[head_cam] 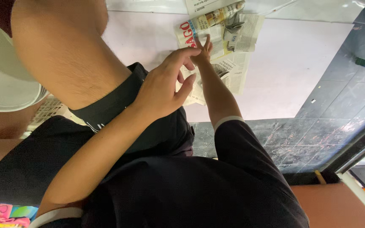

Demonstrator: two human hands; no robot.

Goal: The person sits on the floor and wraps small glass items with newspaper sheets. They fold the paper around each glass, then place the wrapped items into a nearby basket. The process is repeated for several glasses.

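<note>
Newsprint, in the form of several creased, overlapping printed newspaper sheets (229, 46) with grey text columns and one red-lettered header, lies on the pale white floor surface (300, 63) at the far middle of the scene; the sheets are spread loosely, their long run going from near to far and tilting a little to the right; a folded grey wad of the same paper (233, 26) sits on top at the far end.

The right hand (202, 51) is the nearer of the two to the paper; it is stretched away from the body and laid on the sheets with fingers spread and two of them lifted, so it is seen pressing rather than gripping, and nothing is closed in it. The left hand (165, 84) is held above the near left edge of the sheets, just beside the right wrist; its fingers are loosely curled and half open, thumb apart, and no object is seen inside it; whether its fingertips touch the paper cannot be told.

Dark grey-green marbled floor tiles (343, 105) border the white surface on the right and near side; a bare knee (60, 46) above dark shorts (119, 105) fills the near left; a white rounded plastic vessel (1, 80) stands at the left edge; nothing stands between the hands and the sheets.
</note>
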